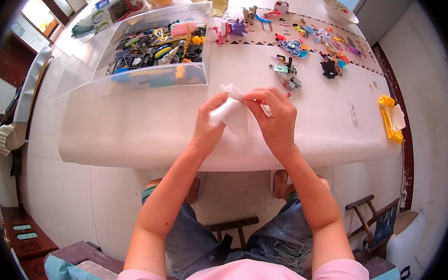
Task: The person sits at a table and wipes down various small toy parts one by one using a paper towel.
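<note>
A thin white wipe point(234, 115) is stretched between my two hands above the near part of the table. My left hand point(211, 119) is closed on its left side, with part of it draped over the fingers. With thumb and forefinger, my right hand point(274, 111) pinches the wipe's upper right edge. A small white object point(266, 110) shows under the right palm; its kind is hard to make out. Beyond the hands lies a small assembly of grey motors with a green circuit board point(288, 72).
A clear plastic box point(156, 79) full of small parts stands at the left. Small toys, including a blue spinner toy point(293, 48), lie across the back. A yellow wipes pack point(391, 119) with its lid up sits at the right edge. A patterned bowl point(339, 11) is behind.
</note>
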A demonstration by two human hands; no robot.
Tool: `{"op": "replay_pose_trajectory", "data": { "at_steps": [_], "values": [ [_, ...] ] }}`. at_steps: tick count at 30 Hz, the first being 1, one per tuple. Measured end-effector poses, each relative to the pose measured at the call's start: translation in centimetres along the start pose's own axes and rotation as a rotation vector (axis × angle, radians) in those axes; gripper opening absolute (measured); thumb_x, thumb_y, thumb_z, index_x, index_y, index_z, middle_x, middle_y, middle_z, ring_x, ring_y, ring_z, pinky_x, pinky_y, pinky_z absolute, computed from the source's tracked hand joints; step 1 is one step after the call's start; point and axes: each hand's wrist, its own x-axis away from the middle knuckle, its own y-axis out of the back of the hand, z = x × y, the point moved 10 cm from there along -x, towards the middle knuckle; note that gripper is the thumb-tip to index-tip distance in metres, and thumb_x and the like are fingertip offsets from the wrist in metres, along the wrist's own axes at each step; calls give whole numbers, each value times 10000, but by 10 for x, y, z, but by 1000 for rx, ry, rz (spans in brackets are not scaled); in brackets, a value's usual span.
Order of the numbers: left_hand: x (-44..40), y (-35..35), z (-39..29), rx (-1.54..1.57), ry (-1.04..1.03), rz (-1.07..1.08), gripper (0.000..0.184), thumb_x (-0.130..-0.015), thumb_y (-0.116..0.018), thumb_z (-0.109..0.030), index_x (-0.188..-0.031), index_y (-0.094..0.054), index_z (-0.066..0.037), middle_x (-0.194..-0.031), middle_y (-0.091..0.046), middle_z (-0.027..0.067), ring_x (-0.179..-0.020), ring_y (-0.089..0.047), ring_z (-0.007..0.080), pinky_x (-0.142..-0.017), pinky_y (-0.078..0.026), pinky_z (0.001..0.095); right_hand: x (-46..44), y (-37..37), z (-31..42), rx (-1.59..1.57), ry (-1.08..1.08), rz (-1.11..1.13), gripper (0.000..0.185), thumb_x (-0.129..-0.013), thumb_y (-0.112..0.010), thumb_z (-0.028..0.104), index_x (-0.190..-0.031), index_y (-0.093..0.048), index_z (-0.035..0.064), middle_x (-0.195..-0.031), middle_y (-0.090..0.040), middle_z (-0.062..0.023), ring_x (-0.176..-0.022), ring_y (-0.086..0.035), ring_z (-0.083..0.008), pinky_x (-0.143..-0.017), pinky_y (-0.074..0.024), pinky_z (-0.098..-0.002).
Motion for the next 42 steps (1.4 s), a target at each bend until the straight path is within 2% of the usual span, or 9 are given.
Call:
{"op": "replay_pose_trajectory", "data": {
  "at_steps": [4,10,13,19,22,26,31,35,42],
  "values": [
    [2,-4,11,58,57,98,109,-814,-511,-34,-901,-575,-20,-812,-582,1,-754,-521,52,-639,-418,201,1,-5,6,-19,62,30,113,-687,-646,19,-789,-636,66,-787,-608,-60,-687,-583,-202,-554,-471,-286],
    [4,8,18,65,113,-75,102,-827,-494,-47,-898,-566,-34,-801,-563,-6,-745,-525,66,-621,-423,214,1,-9,-4,-144,-49,90,145,-704,-637,7,-835,-650,70,-801,-614,-63,-692,-594,-184,-581,-485,-273],
    [5,4,10,141,114,-78,109,-822,-491,-31,-903,-563,-38,-796,-555,-9,-742,-523,69,-610,-422,217,-1,-12,-7,-200,-110,124,133,-717,-635,10,-837,-649,66,-805,-613,-60,-676,-592,-162,-577,-479,-263],
    [7,2,12,-11,175,-51,106,-808,-489,-8,-873,-569,-33,-801,-565,-1,-715,-513,57,-616,-414,209,-3,-4,-18,-133,-137,67,103,-721,-643,30,-820,-644,62,-798,-603,-50,-656,-580,-147,-561,-458,-254],
    [1,-2,-4,-67,-15,-26,92,-799,-504,-1,-845,-577,-32,-771,-569,-3,-696,-501,41,-611,-403,199,-3,-3,-16,-145,-146,64,101,-720,-648,41,-818,-640,63,-796,-600,-48,-657,-579,-145,-557,-452,-253],
    [0,8,0,13,-34,-16,101,-783,-517,15,-842,-584,-31,-741,-569,-11,-690,-501,34,-620,-398,185,-4,-6,-8,-149,-69,97,95,-730,-638,27,-820,-630,57,-802,-603,-40,-679,-571,-126,-554,-422,-234],
    [-1,15,2,115,-20,-95,97,-780,-532,7,-854,-583,-29,-747,-571,-11,-694,-511,44,-629,-406,178,-2,-5,-11,-107,-124,62,74,-735,-643,70,-780,-594,38,-746,-589,-55,-631,-576,-150,-546,-439,-263],
    [1,5,-11,-7,-63,-75,102,-777,-528,16,-858,-580,-16,-752,-576,-1,-697,-525,60,-613,-425,199,0,-7,-22,-42,-209,105,100,-743,-642,98,-752,-573,26,-694,-576,-63,-603,-567,-159,-531,-432,-269],
    [2,9,-16,-199,-116,18,110,-780,-516,6,-868,-581,-9,-734,-580,7,-682,-529,67,-591,-439,221,1,-17,-12,-120,-98,124,98,-759,-626,104,-755,-565,27,-686,-575,-62,-596,-540,-154,-539,-430,-263]
  ]
}}
